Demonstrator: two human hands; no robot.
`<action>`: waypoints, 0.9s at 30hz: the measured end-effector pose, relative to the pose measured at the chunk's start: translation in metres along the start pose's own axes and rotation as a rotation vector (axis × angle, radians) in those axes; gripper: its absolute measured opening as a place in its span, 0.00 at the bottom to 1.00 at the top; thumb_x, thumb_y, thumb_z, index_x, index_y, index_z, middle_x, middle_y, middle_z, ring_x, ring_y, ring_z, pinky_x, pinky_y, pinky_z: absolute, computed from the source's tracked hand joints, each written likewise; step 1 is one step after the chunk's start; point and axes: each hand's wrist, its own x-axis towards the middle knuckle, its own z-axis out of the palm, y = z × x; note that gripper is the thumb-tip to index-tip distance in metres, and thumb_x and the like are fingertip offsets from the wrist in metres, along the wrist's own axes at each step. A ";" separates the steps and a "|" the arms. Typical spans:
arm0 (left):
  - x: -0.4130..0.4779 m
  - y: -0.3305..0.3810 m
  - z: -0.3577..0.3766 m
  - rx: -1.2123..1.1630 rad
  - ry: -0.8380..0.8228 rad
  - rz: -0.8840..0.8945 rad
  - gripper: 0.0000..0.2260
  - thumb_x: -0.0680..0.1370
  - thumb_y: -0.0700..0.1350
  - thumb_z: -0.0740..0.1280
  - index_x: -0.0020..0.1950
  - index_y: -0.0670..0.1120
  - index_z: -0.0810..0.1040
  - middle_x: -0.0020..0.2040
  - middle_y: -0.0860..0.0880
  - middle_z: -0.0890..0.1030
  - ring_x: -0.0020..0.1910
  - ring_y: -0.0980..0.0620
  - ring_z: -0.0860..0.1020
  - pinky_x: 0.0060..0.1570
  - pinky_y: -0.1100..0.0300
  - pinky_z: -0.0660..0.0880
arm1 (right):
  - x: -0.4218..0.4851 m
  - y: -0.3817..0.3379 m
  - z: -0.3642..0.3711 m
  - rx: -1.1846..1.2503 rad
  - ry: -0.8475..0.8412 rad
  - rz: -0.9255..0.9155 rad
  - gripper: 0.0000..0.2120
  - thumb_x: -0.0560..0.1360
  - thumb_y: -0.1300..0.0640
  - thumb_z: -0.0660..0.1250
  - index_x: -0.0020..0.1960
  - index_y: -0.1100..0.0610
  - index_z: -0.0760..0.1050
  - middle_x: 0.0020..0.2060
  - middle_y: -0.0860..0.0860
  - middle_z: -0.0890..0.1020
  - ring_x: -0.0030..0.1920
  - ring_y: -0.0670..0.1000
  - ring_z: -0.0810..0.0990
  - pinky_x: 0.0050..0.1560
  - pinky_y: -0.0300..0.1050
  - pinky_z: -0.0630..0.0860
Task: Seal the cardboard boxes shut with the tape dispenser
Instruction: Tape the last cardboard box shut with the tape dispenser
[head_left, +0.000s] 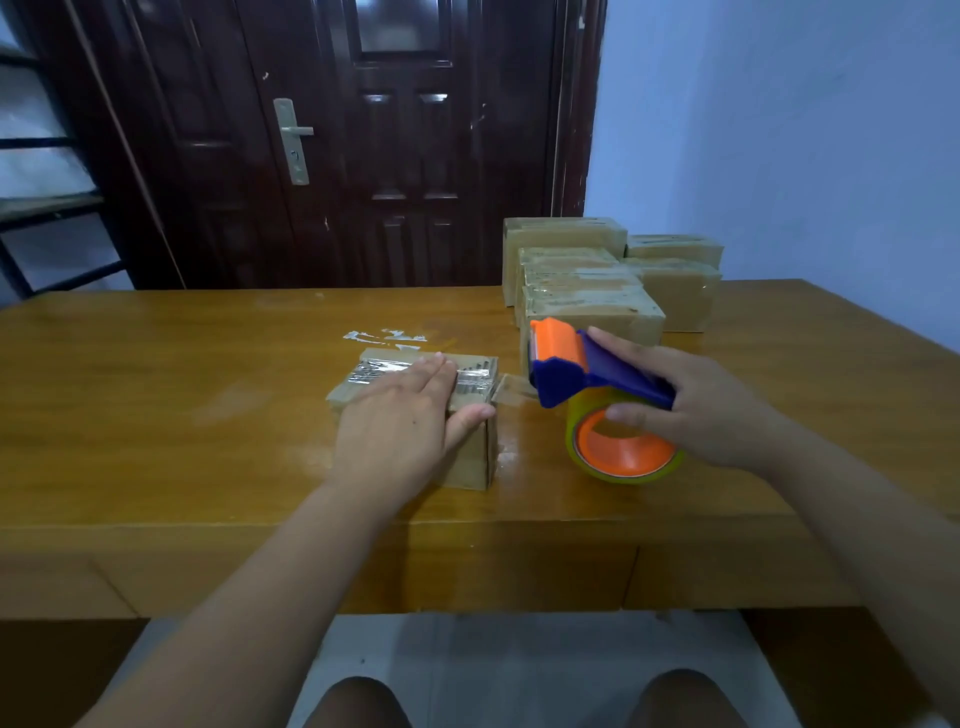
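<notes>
Knees (353, 701) cropped; flat left hand (400, 421) half hides box (472, 462), right hand (711, 400) grips tape dispenser (571, 369), tape (511, 388) seemingly attached.

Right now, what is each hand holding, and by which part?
The right hand grips the tape dispenser by its blue handle. The left hand holds nothing: it rests flat on the box.

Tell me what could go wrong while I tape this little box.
The tape strip stretched from the box to the tape dispenser could twist or stick to the table. Only your left hand, flat on top, steadies the box, so a pull by your right hand may drag it. The dispenser might also knock the stacked boxes close behind.
</notes>
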 end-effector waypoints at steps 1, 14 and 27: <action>0.001 0.000 0.001 0.011 0.008 0.000 0.44 0.70 0.71 0.36 0.71 0.47 0.70 0.71 0.48 0.71 0.68 0.48 0.71 0.59 0.54 0.72 | -0.001 0.000 -0.001 -0.034 -0.013 0.000 0.31 0.69 0.35 0.60 0.66 0.23 0.47 0.47 0.45 0.73 0.42 0.42 0.71 0.40 0.33 0.65; -0.003 -0.002 0.001 -0.028 0.026 0.005 0.47 0.70 0.71 0.30 0.71 0.46 0.70 0.70 0.47 0.71 0.69 0.47 0.70 0.62 0.52 0.70 | 0.001 -0.010 -0.007 -0.215 -0.209 0.062 0.29 0.76 0.39 0.61 0.71 0.28 0.48 0.45 0.44 0.69 0.43 0.43 0.70 0.41 0.37 0.63; -0.005 0.031 0.034 -0.008 0.312 0.149 0.30 0.65 0.62 0.74 0.60 0.45 0.77 0.57 0.46 0.80 0.55 0.45 0.78 0.57 0.44 0.70 | 0.032 -0.045 -0.008 -0.323 -0.358 0.091 0.29 0.76 0.37 0.60 0.74 0.33 0.53 0.51 0.41 0.70 0.44 0.43 0.72 0.40 0.36 0.66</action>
